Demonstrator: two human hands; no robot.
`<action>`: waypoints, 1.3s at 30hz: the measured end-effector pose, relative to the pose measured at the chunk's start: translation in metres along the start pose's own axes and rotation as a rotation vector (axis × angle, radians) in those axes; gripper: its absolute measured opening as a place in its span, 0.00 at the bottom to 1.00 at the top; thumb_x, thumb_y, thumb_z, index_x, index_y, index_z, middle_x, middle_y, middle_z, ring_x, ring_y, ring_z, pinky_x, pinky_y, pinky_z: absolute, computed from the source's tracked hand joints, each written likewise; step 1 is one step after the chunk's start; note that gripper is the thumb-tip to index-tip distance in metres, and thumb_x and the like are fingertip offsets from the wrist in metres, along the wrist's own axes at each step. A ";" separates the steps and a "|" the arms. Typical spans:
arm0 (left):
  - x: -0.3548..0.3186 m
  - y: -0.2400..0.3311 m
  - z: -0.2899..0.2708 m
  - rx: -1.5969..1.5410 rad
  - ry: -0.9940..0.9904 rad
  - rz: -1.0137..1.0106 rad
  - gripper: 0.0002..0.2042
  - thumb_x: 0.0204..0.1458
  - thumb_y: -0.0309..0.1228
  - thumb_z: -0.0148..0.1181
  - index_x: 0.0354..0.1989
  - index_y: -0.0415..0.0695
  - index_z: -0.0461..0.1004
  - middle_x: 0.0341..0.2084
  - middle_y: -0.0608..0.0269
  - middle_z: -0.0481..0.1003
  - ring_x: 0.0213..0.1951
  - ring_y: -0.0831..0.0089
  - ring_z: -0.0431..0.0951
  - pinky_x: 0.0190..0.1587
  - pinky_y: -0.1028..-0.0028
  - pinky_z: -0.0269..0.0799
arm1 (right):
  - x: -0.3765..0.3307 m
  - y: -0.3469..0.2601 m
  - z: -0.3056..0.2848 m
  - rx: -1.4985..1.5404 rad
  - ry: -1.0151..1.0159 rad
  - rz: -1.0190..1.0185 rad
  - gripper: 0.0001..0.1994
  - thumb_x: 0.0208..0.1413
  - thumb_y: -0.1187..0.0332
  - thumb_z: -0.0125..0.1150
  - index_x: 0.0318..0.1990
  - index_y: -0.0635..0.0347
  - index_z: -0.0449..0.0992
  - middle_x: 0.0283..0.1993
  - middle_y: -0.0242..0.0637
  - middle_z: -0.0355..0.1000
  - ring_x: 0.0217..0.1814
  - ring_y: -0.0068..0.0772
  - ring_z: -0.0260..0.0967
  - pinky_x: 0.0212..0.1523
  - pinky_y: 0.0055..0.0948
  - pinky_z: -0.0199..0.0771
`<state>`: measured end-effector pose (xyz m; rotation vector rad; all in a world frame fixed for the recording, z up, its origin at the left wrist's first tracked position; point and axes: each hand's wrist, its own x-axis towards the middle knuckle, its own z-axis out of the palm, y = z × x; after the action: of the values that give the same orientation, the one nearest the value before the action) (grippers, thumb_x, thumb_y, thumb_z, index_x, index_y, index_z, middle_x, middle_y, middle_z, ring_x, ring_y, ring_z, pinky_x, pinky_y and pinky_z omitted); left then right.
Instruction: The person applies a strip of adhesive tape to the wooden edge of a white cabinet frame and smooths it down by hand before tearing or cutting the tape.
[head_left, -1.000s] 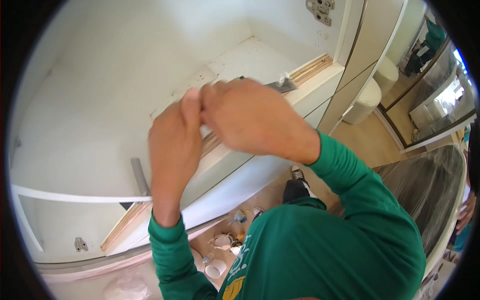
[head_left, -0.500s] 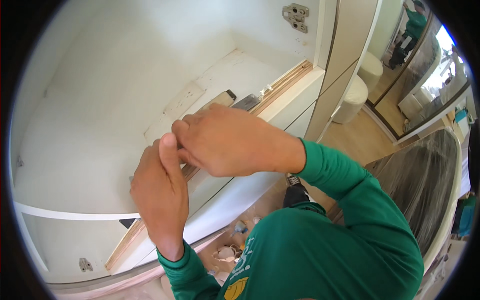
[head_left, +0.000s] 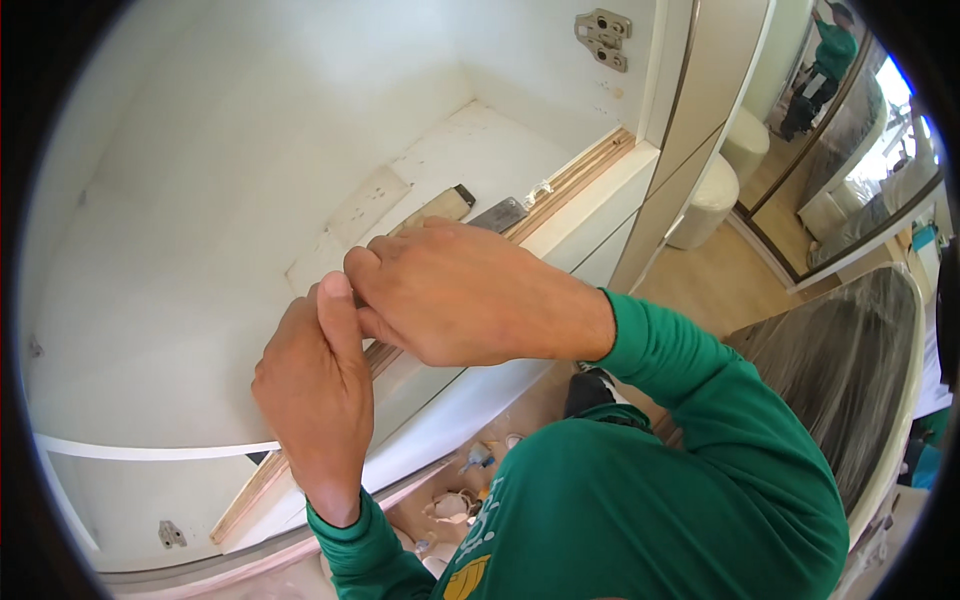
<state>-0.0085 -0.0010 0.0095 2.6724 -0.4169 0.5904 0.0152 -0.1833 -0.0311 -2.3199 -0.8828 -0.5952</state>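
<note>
My left hand (head_left: 315, 390) and my right hand (head_left: 480, 290) meet above the front edge of a white cabinet (head_left: 250, 230). Both are closed, the left with its thumb up against the right hand's fingers. Whatever they grip between them is hidden by the knuckles. Just beyond the right hand lies a beige, wooden-looking handle (head_left: 440, 208) with a black end, on the cabinet floor. Next to it a dark grey, flat bar-like piece (head_left: 497, 215) rests by the wooden edge strip (head_left: 590, 172). A small whitish scrap (head_left: 538, 192) sits on that strip.
A metal hinge plate (head_left: 603, 40) is on the cabinet's right wall, another (head_left: 172, 534) low at left. White stools (head_left: 708, 200) and a mirrored door (head_left: 815, 170) are at right. A plastic-wrapped panel (head_left: 840, 370) stands beside me. Debris (head_left: 453, 505) lies on the floor.
The view has shifted slightly, and the right hand and forearm sit a little lower in it. Both hands stay closed together in the same pose.
</note>
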 end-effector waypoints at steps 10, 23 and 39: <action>0.007 0.004 0.008 0.000 -0.031 0.015 0.26 0.82 0.46 0.46 0.31 0.42 0.77 0.25 0.48 0.77 0.28 0.42 0.75 0.32 0.50 0.69 | -0.004 0.010 -0.005 -0.053 -0.012 -0.012 0.19 0.74 0.58 0.61 0.39 0.68 0.73 0.34 0.50 0.78 0.37 0.57 0.80 0.41 0.52 0.79; 0.009 0.013 0.009 -0.040 0.001 0.007 0.27 0.82 0.45 0.46 0.34 0.39 0.79 0.26 0.49 0.78 0.28 0.47 0.75 0.35 0.53 0.70 | -0.010 0.012 -0.005 -0.019 0.084 -0.035 0.16 0.73 0.58 0.62 0.40 0.65 0.74 0.34 0.45 0.78 0.38 0.51 0.80 0.43 0.48 0.78; 0.007 0.001 0.007 -0.033 -0.032 -0.047 0.30 0.82 0.47 0.44 0.30 0.40 0.80 0.23 0.50 0.78 0.27 0.47 0.74 0.35 0.54 0.71 | -0.005 0.008 0.000 0.011 0.068 -0.035 0.18 0.73 0.58 0.62 0.39 0.67 0.74 0.33 0.50 0.77 0.37 0.57 0.81 0.41 0.52 0.80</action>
<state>0.0001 -0.0060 0.0073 2.6553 -0.3685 0.5223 0.0175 -0.1899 -0.0370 -2.2645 -0.8943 -0.6781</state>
